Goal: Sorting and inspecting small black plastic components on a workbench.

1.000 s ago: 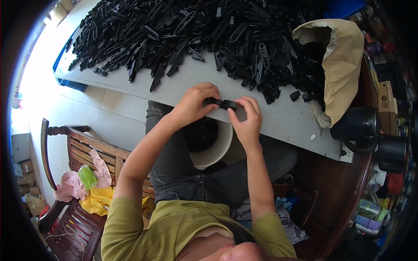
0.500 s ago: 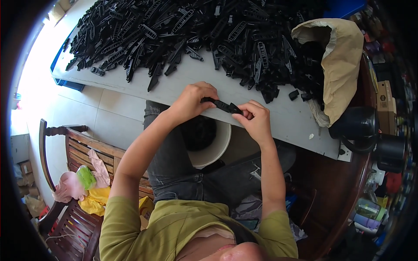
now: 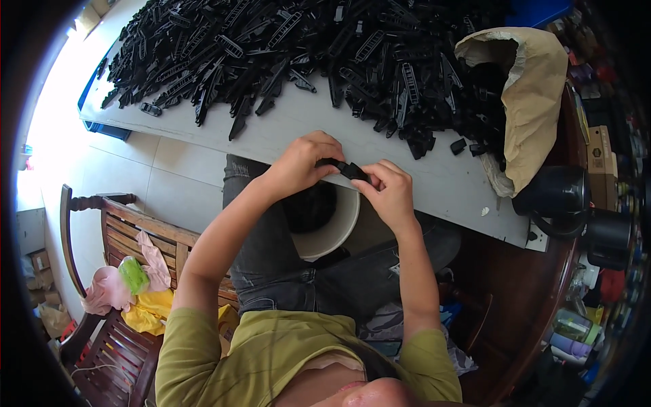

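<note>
Between my two hands, just past the table's near edge, is a black plastic part [image 3: 351, 171]. My left hand [image 3: 308, 163] is closed on its left end, pinching it between thumb and fingers. Its right end sits in the fingertips of my right hand [image 3: 389, 188], also closed. Fingers cover both ends, so its full shape is hidden. Beyond my hands a big heap of similar long black plastic parts [image 3: 271, 61] spreads over the grey table [image 3: 217, 132]. Below my left hand stands a white bucket [image 3: 349, 227] with dark contents.
An open tan sack [image 3: 539, 102] with black pieces at its mouth stands at the table's right. Beside it are black containers [image 3: 553, 193]. A wooden bench [image 3: 135, 230] holding pink cloth, yellow cloth and a green packet [image 3: 134, 275] is at the left.
My right hand has shifted slightly left, closer to my left hand. The black plastic part has turned between my fingers, and less of its length shows.
</note>
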Motion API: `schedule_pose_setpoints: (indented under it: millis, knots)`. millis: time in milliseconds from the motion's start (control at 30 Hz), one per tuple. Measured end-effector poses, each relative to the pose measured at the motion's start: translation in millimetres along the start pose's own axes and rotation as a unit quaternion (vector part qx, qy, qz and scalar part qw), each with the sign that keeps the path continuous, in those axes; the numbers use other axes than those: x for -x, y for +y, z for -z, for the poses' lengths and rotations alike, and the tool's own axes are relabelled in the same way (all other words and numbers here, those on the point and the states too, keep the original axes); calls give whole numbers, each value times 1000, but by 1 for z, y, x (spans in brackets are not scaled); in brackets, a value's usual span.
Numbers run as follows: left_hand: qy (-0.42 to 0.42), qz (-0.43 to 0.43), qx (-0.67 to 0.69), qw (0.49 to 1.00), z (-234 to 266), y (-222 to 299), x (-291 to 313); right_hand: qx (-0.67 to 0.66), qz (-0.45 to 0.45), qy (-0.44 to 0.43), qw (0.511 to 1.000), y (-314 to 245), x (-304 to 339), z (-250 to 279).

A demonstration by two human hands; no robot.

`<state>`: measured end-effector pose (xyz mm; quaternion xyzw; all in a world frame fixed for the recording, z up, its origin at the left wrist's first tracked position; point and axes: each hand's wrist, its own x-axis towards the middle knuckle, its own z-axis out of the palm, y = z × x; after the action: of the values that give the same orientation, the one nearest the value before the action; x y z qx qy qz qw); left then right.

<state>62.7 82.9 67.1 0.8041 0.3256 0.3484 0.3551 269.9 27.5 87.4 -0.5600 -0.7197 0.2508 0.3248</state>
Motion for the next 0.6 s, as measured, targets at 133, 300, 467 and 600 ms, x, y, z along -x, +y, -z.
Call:
schedule_pose_setpoints:
  millis: [133,300,467,600]
  knots:
    - [5,2,-7,1000,-1,0,1,-2,-8,14,1000,5,6,9]
    - [-3,-11,-1,1000,-4,-1,-1,44,10,-11,999,-1,-1,10]
    - [-8,-8,-6,1000,0,2,7,-6,20,16,1000,5,-5,-4]
    - [-30,-41,-74,996,23,17,25,86,-16,193,977,35,-4,21]
